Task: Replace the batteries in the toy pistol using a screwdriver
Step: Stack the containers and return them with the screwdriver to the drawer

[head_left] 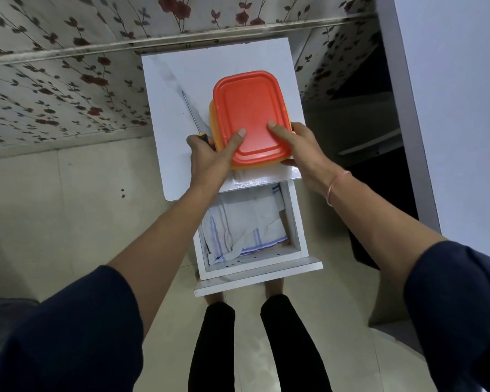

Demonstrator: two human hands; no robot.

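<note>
My left hand [210, 157]: curled on the orange box [251, 120] and screwdriver [194, 120].
My right hand [297, 148]: half-open, gripping the box's right side.

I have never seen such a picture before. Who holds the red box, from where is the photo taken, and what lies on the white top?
There is no machine here. A person wears a camera on the head, so the one picture looks down along both arms. The left hand and the right hand hold a box with a red lid over an orange base, at the top of a small white cabinet. A screwdriver lies beside the box; the left hand covers its handle. Below, an open drawer holds a folded cloth. No toy pistol or batteries are visible.
</note>
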